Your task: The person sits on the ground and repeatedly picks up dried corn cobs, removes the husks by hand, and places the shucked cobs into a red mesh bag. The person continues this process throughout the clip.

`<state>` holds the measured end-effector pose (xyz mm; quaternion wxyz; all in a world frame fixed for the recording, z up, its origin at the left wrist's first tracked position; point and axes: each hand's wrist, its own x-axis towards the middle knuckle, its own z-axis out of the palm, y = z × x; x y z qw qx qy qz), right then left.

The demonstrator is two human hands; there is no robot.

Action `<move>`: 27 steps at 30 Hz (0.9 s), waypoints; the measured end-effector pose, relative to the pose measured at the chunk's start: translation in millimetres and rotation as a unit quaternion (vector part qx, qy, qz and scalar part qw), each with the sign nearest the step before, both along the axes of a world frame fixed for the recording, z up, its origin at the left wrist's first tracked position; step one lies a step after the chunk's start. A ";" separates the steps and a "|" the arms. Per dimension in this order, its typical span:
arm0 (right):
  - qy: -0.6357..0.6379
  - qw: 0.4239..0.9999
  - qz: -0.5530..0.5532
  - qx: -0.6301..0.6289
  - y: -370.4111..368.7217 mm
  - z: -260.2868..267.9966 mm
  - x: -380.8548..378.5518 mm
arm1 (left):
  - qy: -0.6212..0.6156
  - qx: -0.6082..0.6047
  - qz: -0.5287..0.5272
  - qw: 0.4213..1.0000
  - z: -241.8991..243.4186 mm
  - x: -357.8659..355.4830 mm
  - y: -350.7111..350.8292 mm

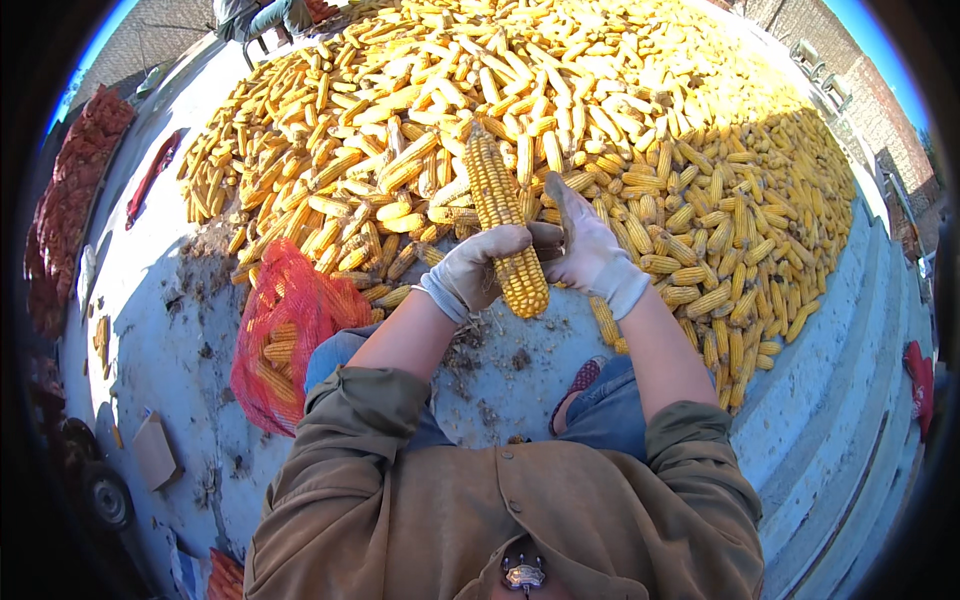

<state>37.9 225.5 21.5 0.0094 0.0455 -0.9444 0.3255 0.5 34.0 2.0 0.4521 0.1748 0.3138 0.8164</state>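
Note:
An ear of yellow corn point(504, 202) is gripped near its lower end by my gloved left hand point(480, 262), its tapered tip pointing away from me. Close to the ear's right side, my gloved right hand point(589, 244) has its thumb and palm spread; part of its fingers is hidden behind the ear, so contact is unclear. Beyond both hands rises a large heap of husked corn ears point(420, 150). Left of my knees stands a red mesh sack point(262, 360) with several ears inside.
Concrete steps point(825, 450) run along the right. Filled red sacks point(75, 195) line the far left. A cardboard box point(155, 450) and a wheel point(109, 495) sit at lower left. Another person point(262, 19) is seated behind the heap. Debris litters the concrete floor point(495, 382).

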 end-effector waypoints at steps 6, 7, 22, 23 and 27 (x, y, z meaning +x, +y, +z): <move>-0.014 0.997 0.034 0.062 4.0 2.8 5.9 | -0.025 -0.076 -0.045 0.996 1.1 6.5 3.3; -0.008 0.998 0.045 0.053 3.6 4.0 7.5 | -0.046 -0.061 -0.030 0.997 -2.0 5.3 4.1; -0.142 0.678 0.014 -0.721 34.6 7.5 -5.3 | -0.003 -0.129 0.003 0.992 -18.4 3.2 12.0; -0.140 0.697 0.045 -0.702 29.5 14.5 -0.8 | 0.011 -0.118 0.025 0.993 -22.2 0.2 10.3; -0.121 0.731 0.087 -0.666 31.8 -0.3 1.7 | -0.029 -0.069 0.030 0.997 -20.8 -7.5 7.4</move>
